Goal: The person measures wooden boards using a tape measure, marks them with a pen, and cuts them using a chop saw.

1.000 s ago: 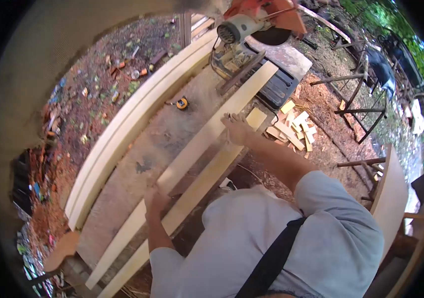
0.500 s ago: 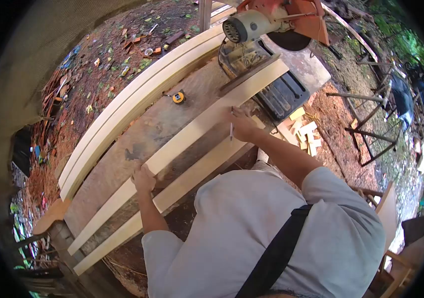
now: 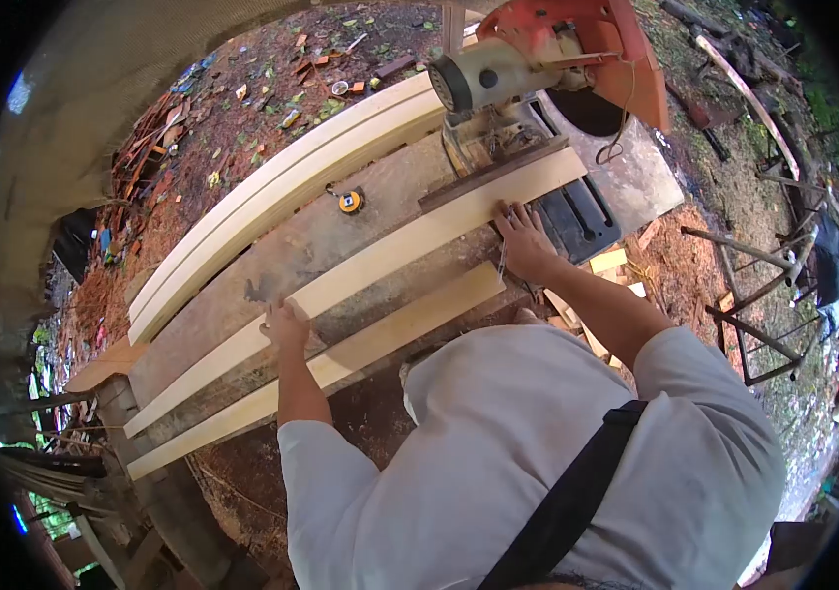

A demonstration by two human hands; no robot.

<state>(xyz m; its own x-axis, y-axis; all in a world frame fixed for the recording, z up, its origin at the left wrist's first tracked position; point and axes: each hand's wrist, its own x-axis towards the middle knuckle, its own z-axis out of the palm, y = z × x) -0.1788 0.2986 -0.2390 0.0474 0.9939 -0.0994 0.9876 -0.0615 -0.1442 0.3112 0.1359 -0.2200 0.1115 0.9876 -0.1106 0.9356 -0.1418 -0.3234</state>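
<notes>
A long pale wooden board [image 3: 380, 264] lies slantwise over the worktable, its far end on the black saw base against a dark fence. My left hand [image 3: 285, 326] is closed around the board near its middle. Near the far end, my right hand [image 3: 528, 244] presses its fingertips on the board's near edge. A thin pencil-like stick [image 3: 501, 260] pokes out from under this hand, apparently held in its fingers. The chop saw [image 3: 538, 64], with an orange-red guard and grey motor, stands above the board's far end. A second board [image 3: 410, 324] lies nearer to me, roughly parallel.
Several long boards [image 3: 272, 202] are stacked along the table's far edge. A yellow-and-black tape measure [image 3: 350, 201] rests on the worktable [image 3: 233, 305]. Wood offcuts [image 3: 608, 261] lie on the ground right of the table. Metal frames [image 3: 764, 315] stand further right.
My right hand has moved right along the board, closer to the saw. My left hand keeps its hold on the board. The view has shifted slightly.
</notes>
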